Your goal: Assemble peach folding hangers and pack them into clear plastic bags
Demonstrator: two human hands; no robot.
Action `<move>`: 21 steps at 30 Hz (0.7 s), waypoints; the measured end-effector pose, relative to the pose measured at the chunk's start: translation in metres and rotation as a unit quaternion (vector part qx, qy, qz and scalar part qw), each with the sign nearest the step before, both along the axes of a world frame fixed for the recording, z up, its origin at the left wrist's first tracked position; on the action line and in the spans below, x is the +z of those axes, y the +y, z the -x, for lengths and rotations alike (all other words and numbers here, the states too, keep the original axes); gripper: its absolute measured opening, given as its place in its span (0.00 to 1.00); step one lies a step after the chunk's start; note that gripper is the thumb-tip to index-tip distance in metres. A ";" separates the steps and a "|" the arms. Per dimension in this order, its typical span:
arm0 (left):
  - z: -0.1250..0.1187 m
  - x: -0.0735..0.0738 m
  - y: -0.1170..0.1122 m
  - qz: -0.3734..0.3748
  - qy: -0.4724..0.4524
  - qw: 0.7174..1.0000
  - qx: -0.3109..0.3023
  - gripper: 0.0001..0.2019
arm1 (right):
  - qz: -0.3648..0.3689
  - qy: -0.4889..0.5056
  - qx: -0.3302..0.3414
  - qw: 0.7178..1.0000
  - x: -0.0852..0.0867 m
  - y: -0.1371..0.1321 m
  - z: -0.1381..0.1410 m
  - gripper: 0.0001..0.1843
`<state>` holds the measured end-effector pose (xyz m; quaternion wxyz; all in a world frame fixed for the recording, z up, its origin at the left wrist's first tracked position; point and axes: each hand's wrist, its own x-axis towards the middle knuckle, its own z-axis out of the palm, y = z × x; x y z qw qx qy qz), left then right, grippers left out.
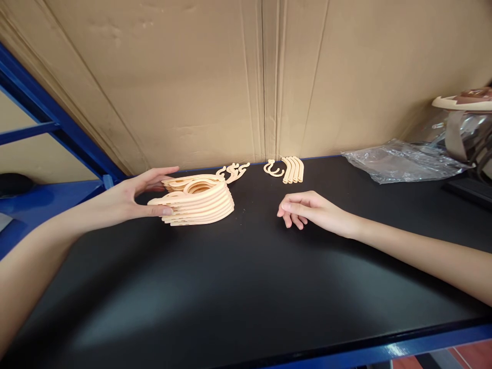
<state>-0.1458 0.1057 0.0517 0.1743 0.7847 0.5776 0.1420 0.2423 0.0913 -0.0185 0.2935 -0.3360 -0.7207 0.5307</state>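
Observation:
My left hand [140, 192] is closed on the left end of a stack of cream plastic hanger pieces [203, 209], thumb on the near side and fingers on the far side. The pieces are curved and nested together, with their hook ends [234, 171] toward the back. My right hand [303, 207] hovers over the black tabletop [230, 287], right of the stack. Its fingers are loosely bent and apart, and nothing shows in them. Beyond it lie several cream curved arm pieces [293, 170] side by side, with loose cream hooks [273, 168] to their left.
A cardboard wall [192, 87] rises behind the table. Crumpled clear plastic bags [400, 161] lie at the back right, near a cream and brown object [467, 100]. A blue metal frame [54, 123] stands on the left. The table's front edge [384, 351] is blue.

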 end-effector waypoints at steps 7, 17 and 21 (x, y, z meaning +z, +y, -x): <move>-0.004 -0.001 0.002 0.009 -0.026 1.000 -0.004 0.46 | -0.001 -0.006 -0.001 1.000 0.001 0.000 0.000 0.18; 0.000 -0.004 0.001 0.024 0.015 1.000 0.000 0.51 | -0.003 -0.007 -0.001 1.000 0.001 -0.001 0.000 0.18; 0.000 -0.005 0.001 0.015 0.021 1.000 -0.005 0.51 | -0.002 -0.010 0.000 1.000 0.000 0.000 0.000 0.19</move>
